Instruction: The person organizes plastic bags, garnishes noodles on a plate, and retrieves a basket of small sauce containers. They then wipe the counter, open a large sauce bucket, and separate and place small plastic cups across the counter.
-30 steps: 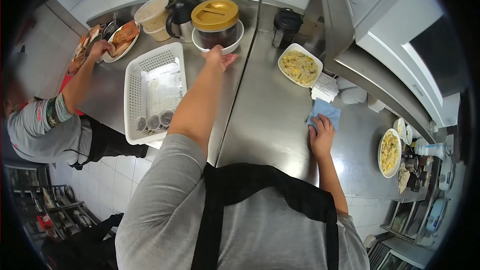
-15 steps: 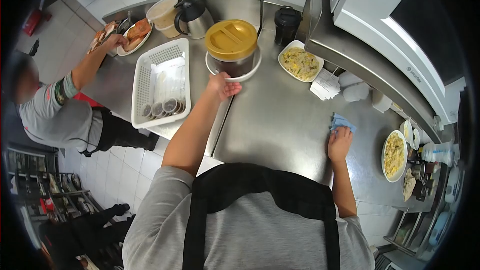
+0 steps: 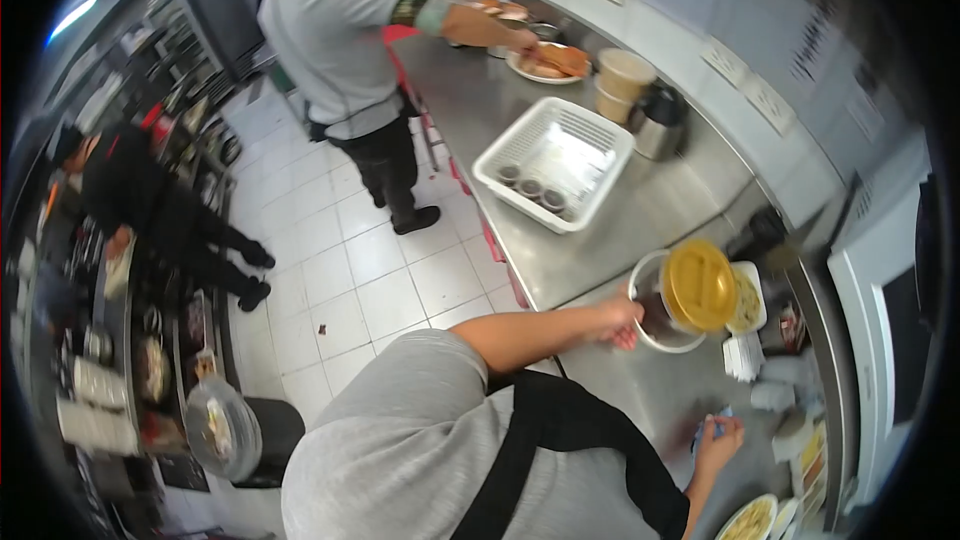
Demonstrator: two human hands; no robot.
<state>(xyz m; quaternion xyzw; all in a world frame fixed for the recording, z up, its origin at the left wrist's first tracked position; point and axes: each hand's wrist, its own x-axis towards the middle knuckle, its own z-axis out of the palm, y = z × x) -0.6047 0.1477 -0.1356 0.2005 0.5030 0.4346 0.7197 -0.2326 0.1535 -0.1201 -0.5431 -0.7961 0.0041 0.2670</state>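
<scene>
My left hand (image 3: 618, 323) grips the near rim of a white bowl (image 3: 672, 347). In that bowl stands a clear container of dark contents (image 3: 654, 312), topped by a gold-yellow screw lid (image 3: 700, 285). My right hand (image 3: 722, 442) is closed around a blue cloth (image 3: 703, 432) low over the steel counter. Just beyond the lid, a white dish of yellow rice (image 3: 746, 302) is partly hidden. White paper slips (image 3: 742, 356) lie between that dish and my right hand.
A white basket (image 3: 590, 217) with small lidded cups stands to the left, beside a steel jug (image 3: 659, 125) and stacked tubs (image 3: 622, 80). A co-worker (image 3: 340, 50) reaches to a plate of food (image 3: 550, 77). Another person (image 3: 150, 190) stands further left. A rice bowl (image 3: 750, 518) sits lower right.
My view has swung left. The bowl and lidded container have moved right along the counter, away from the jug to beside the rice dish. My right hand has bunched up the cloth.
</scene>
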